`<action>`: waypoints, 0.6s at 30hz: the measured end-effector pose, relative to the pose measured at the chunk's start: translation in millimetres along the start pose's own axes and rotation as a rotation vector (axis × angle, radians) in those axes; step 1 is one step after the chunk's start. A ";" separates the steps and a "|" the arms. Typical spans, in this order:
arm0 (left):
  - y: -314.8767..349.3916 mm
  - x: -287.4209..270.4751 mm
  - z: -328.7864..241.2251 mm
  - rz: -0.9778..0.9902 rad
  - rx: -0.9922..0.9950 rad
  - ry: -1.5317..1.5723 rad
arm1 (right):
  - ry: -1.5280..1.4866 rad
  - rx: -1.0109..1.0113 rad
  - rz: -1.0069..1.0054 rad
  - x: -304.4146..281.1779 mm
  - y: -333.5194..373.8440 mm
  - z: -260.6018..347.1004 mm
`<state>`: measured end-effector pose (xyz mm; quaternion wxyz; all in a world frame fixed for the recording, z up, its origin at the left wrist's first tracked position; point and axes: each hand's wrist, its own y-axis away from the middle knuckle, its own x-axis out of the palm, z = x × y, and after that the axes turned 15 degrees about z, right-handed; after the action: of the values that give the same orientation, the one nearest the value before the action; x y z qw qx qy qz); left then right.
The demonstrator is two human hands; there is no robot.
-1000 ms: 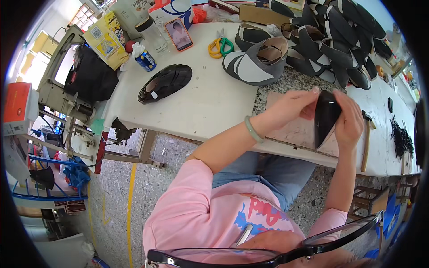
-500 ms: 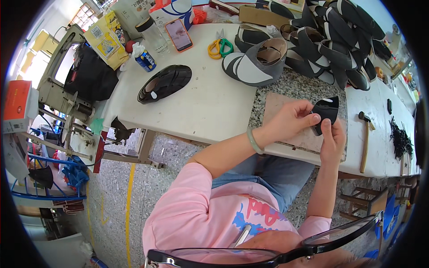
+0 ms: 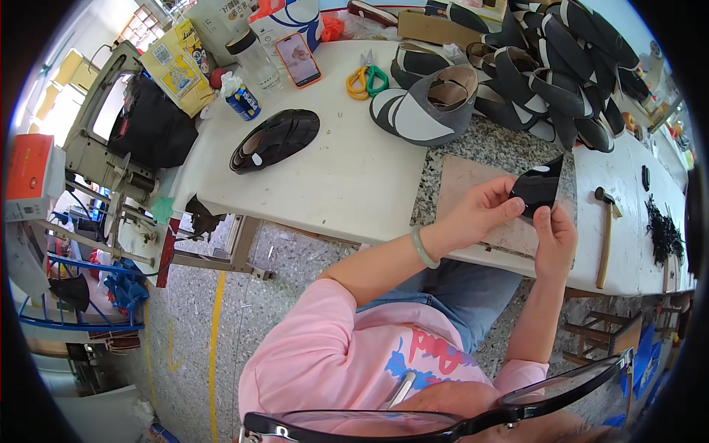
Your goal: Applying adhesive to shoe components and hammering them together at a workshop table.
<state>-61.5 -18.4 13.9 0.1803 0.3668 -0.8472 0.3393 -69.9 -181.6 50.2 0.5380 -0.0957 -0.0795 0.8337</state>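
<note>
A glossy black piece of shoe upper (image 3: 540, 186) is held up over the brown board (image 3: 459, 177) at the table's front edge. My left hand (image 3: 484, 214), with a pale green bangle on its wrist, pinches its left edge between thumb and fingers. My right hand (image 3: 555, 244) grips its lower right side, the thumb on the near face and the other fingers partly hidden behind. Beneath the board lies a speckled stone slab (image 3: 487, 142). Just beyond my hands stand grey and white shoe uppers (image 3: 436, 111).
A shiny black upper (image 3: 275, 140) lies left on the white table. Behind it are a blue can (image 3: 242, 102), a glass bottle (image 3: 255, 63), a phone (image 3: 298, 60) and scissors (image 3: 367, 80). Uppers pile up (image 3: 554, 74) at back right. A hammer (image 3: 605, 236) and black strips (image 3: 663, 232) lie right.
The black piece has turned so that more of its broad face shows. Both hands have shifted slightly with it, still gripping it. The items on the table stay in place.
</note>
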 end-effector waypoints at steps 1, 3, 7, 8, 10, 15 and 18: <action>0.0 -1.3 -2.5 -0.007 -0.010 -0.016 | 0.031 0.003 -0.005 5.4 -0.6 4.6; -0.2 -4.4 -2.1 0.006 -0.029 -0.023 | 0.127 -0.050 -0.009 7.5 -1.5 5.1; -2.1 -23.8 11.6 0.053 -0.054 -0.025 | 0.490 -0.203 -0.023 11.2 -8.2 10.9; -3.4 -31.2 12.0 0.056 -0.056 -0.035 | 0.608 -0.223 -0.030 13.5 -11.6 14.2; -12.4 -47.7 3.4 -0.075 -0.133 -0.449 | 0.854 -0.264 -0.043 10.5 -21.5 5.6; -18.2 -56.8 -10.9 0.000 -0.256 -0.705 | 0.860 -0.077 0.149 7.6 -31.5 -68.5; -14.8 -52.8 -5.0 0.108 -0.299 -1.224 | 0.763 0.033 0.376 -3.8 -27.5 -78.1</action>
<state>-15.1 4.0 -5.3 -0.3048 0.4222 -0.8525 -0.0453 -25.0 -171.5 -18.7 0.3688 -0.4019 0.1575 0.8232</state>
